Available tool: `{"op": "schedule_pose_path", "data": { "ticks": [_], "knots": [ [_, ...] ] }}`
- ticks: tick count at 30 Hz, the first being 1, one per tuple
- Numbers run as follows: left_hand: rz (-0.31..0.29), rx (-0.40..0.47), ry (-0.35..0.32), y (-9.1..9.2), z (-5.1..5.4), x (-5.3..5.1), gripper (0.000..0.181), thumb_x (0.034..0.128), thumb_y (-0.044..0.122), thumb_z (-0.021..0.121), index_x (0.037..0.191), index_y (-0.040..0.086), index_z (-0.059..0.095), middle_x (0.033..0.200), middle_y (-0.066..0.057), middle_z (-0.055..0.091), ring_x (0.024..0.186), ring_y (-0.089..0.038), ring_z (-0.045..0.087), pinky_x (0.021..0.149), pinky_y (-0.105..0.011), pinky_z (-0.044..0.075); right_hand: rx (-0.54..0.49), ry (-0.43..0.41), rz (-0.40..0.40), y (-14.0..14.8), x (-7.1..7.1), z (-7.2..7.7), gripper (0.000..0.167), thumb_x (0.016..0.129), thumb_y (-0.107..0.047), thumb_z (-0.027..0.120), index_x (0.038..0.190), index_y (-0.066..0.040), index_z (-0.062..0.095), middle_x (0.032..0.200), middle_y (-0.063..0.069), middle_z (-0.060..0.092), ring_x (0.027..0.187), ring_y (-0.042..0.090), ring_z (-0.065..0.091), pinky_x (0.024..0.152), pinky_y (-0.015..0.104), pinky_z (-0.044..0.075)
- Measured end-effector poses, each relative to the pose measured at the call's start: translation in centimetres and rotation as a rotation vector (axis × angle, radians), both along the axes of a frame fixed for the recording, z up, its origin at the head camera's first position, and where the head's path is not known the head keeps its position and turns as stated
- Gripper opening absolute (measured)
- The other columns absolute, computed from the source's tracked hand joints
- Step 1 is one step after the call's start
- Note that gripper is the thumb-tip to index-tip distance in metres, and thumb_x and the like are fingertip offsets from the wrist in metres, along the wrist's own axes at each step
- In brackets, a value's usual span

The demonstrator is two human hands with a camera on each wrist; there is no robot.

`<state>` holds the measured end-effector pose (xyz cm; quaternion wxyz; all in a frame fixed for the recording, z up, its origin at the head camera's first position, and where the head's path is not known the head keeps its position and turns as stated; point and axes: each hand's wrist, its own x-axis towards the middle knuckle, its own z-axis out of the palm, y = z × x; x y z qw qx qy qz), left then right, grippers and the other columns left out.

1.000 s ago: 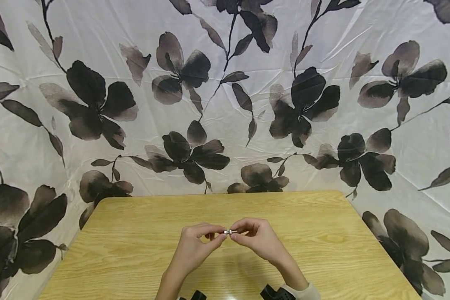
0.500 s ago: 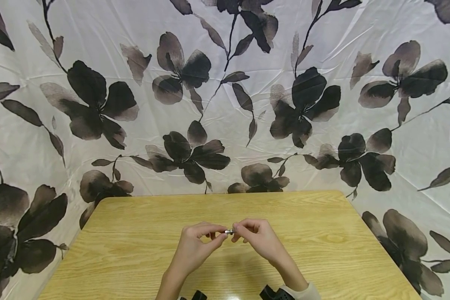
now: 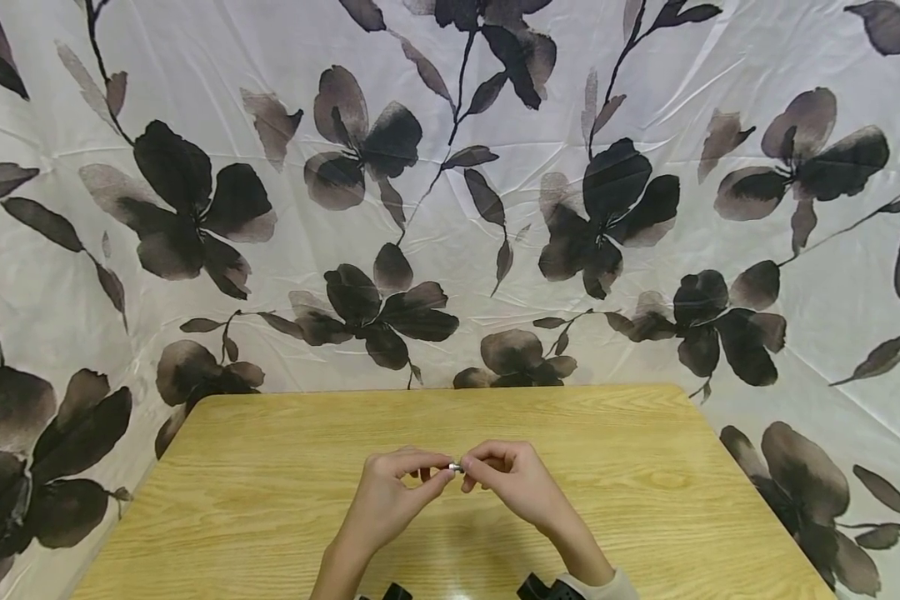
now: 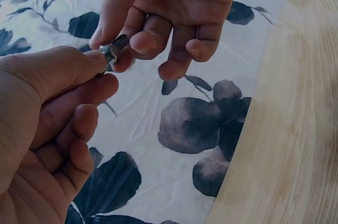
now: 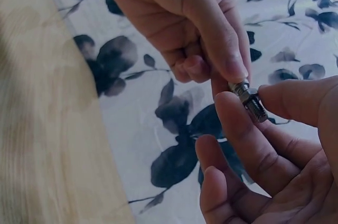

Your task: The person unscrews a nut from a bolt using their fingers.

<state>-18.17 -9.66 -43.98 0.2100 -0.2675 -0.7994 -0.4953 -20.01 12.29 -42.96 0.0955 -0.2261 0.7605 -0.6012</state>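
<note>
A small metal bolt [image 5: 257, 112] with a hex nut [image 5: 248, 95] on its thread is held between the two hands above the table. The left hand [image 3: 390, 492] pinches one end of the bolt between thumb and index finger; those fingertips hide that end. At the nut, the right hand [image 3: 521, 483] has its thumb and index finger on opposite sides. The threaded tip [image 4: 122, 40] sticks out past the nut on the right hand's side. The other right fingers are loosely bent and hold nothing.
Below the hands lies a light wood-grain table [image 3: 270, 442]. A white cloth with dark flowers [image 3: 495, 250] hangs behind it and at both sides. Black wrist devices [image 3: 547, 587] show at the bottom edge of the head view.
The right thumb and fingers have shifted against each other at the nut, the thumb rising and then dipping slightly. The left hand keeps its pinch in nearly the same place.
</note>
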Motion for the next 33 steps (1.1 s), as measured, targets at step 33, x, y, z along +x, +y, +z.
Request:
{"op": "schedule_pose_path", "data": {
  "ticks": [33],
  "knots": [
    [0.001,0.023,0.051,-0.09,-0.12,-0.27,0.015,0.087,0.009,0.083,0.096,0.02,0.082,0.089,0.003,0.079,0.072,-0.003,0.063,0.057,-0.022,0.049,0.056,0.03,-0.022,-0.3,-0.17,-0.27,0.035,0.107,-0.031,0.057,0.102,-0.004,0.079,0.096,0.012,0.078,0.087,0.014,0.072,0.071,0.034,0.056]
  ]
}}
